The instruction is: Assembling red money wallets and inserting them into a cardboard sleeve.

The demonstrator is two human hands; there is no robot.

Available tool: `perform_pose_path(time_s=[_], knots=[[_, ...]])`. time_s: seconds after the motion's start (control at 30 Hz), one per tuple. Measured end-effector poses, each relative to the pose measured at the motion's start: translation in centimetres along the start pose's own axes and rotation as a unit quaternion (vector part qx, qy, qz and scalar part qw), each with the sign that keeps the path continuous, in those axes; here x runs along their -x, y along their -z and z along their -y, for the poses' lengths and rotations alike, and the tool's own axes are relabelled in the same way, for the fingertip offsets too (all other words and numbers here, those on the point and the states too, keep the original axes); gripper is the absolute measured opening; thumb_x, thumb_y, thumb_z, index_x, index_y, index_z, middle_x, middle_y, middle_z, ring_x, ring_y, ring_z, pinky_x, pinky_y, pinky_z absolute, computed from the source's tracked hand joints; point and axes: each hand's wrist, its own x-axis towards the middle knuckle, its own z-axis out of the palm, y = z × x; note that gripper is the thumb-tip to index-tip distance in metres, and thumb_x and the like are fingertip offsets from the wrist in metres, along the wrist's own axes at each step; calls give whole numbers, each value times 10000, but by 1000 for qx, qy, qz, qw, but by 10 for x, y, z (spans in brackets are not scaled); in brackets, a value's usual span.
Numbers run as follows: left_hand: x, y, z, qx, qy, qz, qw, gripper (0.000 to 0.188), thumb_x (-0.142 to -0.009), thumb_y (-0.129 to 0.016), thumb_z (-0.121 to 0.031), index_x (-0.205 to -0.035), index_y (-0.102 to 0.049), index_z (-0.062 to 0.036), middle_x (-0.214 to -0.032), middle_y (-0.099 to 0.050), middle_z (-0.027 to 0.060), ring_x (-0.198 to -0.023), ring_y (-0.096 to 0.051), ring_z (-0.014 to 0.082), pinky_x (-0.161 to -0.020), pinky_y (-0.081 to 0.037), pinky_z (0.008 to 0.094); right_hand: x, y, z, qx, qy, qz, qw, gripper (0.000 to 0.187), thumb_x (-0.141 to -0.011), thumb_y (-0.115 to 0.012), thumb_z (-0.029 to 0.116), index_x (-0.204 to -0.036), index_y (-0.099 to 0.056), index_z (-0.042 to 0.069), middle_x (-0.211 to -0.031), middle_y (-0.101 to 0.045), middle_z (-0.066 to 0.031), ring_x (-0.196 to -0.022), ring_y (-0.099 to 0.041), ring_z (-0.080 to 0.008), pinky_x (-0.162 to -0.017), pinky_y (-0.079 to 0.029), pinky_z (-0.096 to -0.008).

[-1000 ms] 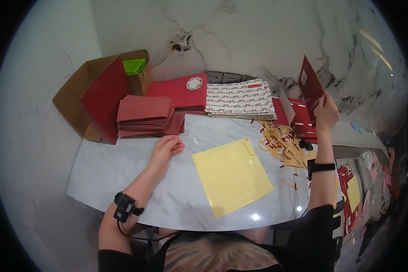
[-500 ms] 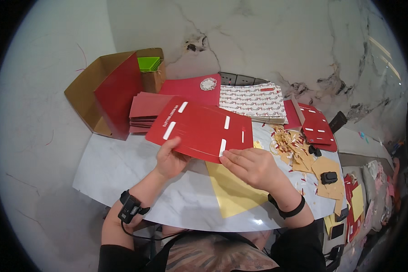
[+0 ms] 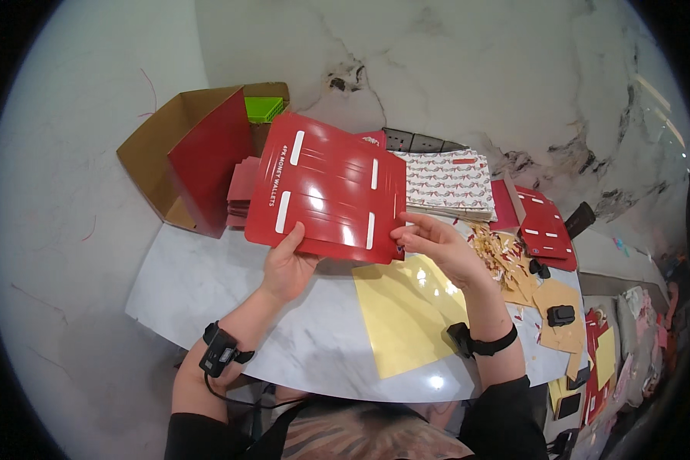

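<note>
Box (image 3: 211, 165) w/ a red panel stands at far L of our bench (image 3: 195, 272), a bright green thing (image 3: 264, 109) near its back. Just R, a stack of dull-red pieces (image 3: 241, 188), partly hidden by what we're holding up. Our left hand (image 3: 287, 268) is closed in a pinch on the red card (image 3: 326, 192) at its lower edge, thumb on the face, fingers behind. Card's up off the bench, approx. mid-view, tilted, glossy side w/ white strips toward us. To hold it well: thumb pressure light but firm (thin stock prob. creases), and thumb off the nearest strip. Lower down, a yellow sheet (image 3: 402, 318) lies on the bench; best not to scrape it w/ the card's corner. Our right hand (image 3: 441, 241) is half open, fingers loosely bent at the card's lower R corner; can't tell if they touch. A 2nd pinch there would steady that side. Further R: patterned paper stack (image 3: 448, 184), tan scraps (image 3: 502, 257), then more red cards (image 3: 548, 222).
</note>
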Motion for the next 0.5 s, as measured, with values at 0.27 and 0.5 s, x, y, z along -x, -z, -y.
perform_pose_path(time_s=[0.27,0.5], knots=[[-9,4,15,-39,7,-16,999,371,-1043,-509,-189,-1394,-465,-76,-1360,-562,67,-1245,-560,220,-1031,-474,448,8,-15,1,108,127,-56,985,504,-850,-760,105,-1309,-576,9,-1280,-602,-87,-1053,-593,-171,-893,-507,-322],[-22,-17,31,-171,54,-85,980,426,-1035,-544,-271,-1393,-463,-55,-1333,-565,75,-1235,-550,187,-1027,-470,400,36,-123,33,368,413,209,806,636,-717,-810,97,-1306,-579,38,-1297,-601,-135,-1217,-569,-307,-1032,-455,-416]])
